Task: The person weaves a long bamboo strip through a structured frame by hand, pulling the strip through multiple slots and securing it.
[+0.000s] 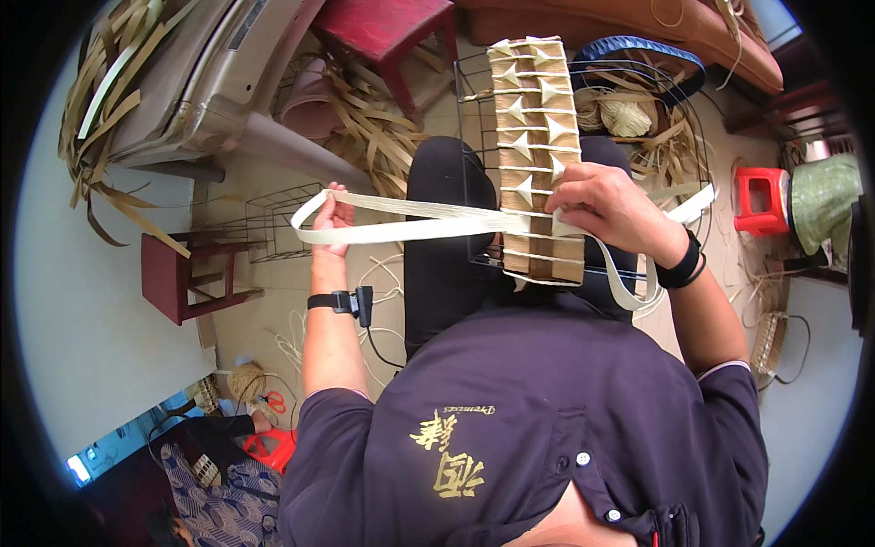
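A long cream strip (383,233) runs from the woven band to my left and doubles back in a loop. My left hand (338,219) is closed on the loop's far end, out to the left of my knees. Across my lap stands a black wire basket frame (476,155). One side of it carries a brown and cream woven band (536,118) with cream cords and raised triangular folds. My right hand (603,205) rests at the band's right edge, fingers pinched on the cream strip. The strip's other end curls down below this hand.
A red stool (387,32) and a pink bucket (313,98) stand ahead, among loose brown strips (369,109). To the left are a small dark red stool (166,280) and another wire frame (283,214). A red plastic stool (762,201) stands right; orange scissors (272,401) lie lower left.
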Motion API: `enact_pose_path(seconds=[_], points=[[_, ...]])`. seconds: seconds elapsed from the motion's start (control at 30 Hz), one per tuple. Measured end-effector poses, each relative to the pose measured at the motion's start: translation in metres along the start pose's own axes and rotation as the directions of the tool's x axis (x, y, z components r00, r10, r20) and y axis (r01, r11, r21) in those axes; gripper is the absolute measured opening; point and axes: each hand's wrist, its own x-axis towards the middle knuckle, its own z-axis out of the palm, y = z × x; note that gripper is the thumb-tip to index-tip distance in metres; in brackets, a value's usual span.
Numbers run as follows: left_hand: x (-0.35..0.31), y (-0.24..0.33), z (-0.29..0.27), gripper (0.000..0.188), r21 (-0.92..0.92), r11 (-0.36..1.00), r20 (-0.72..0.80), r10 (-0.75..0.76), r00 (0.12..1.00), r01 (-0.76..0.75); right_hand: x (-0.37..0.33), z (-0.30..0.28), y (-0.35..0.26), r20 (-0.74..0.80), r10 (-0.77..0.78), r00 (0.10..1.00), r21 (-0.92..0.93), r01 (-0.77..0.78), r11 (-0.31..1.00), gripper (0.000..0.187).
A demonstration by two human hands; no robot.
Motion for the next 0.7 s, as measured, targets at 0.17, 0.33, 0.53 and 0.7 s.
enact_pose_path(seconds=[0.17, 0.33, 0.53, 0.7], points=[[-0.009, 0.018, 0.005, 0.029, 0.190, 0.974, -0.037, 0.132, 0.991, -0.123, -0.002, 0.001, 0.003, -0.006, 0.005, 1.000, 0.013, -0.005, 1.000, 0.014], [-0.023, 0.037, 0.018, 0.032, 0.380, 0.893, -0.080, 0.293, 0.953, -0.243, -0.002, -0.001, 0.007, 0.037, 0.007, 0.999, 0.025, -0.008, 1.000, 0.015], [-0.033, 0.057, 0.017, 0.030, 0.659, 0.675, 0.049, 0.400, 0.915, -0.331, 0.000, -0.002, 0.006, 0.016, 0.009, 1.000, 0.049, -0.009, 0.999, 0.013], [-0.032, 0.053, 0.021, 0.032, 0.676, 0.665, -0.009, 0.440, 0.898, -0.319, -0.002, -0.002, 0.007, 0.024, 0.019, 1.000, 0.059, -0.021, 0.998, 0.013]])
